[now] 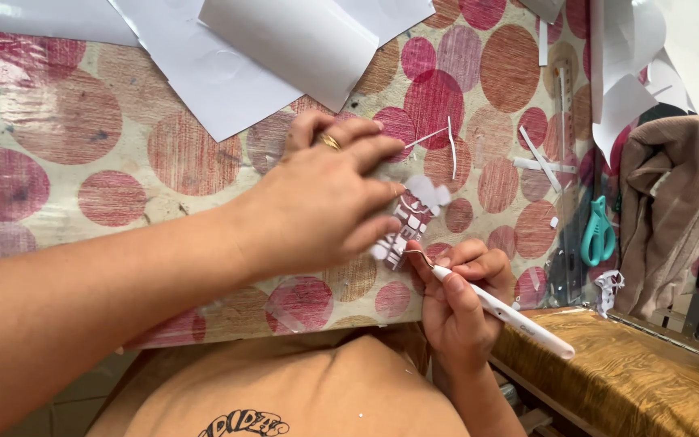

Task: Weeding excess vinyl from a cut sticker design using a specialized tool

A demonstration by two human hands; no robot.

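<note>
— While the cut sheet (408, 222) lies on the dotted table cover (82, 146), how is it secured?
— It is pinned flat under the spread left hand (317, 202), apparently against slipping.
— And the right hand (459, 303)?
— It is closed around a white hooked tool (499, 311), whose tip is set at the sheet's lower edge.

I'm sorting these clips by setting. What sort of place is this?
Probably a home craft or sticker-cutting table. The left hand pins a small cut-out sheet to a dotted tablecloth, while the right hand works it with a hooked white tool. White paper offcuts and teal scissors lie around.
</note>
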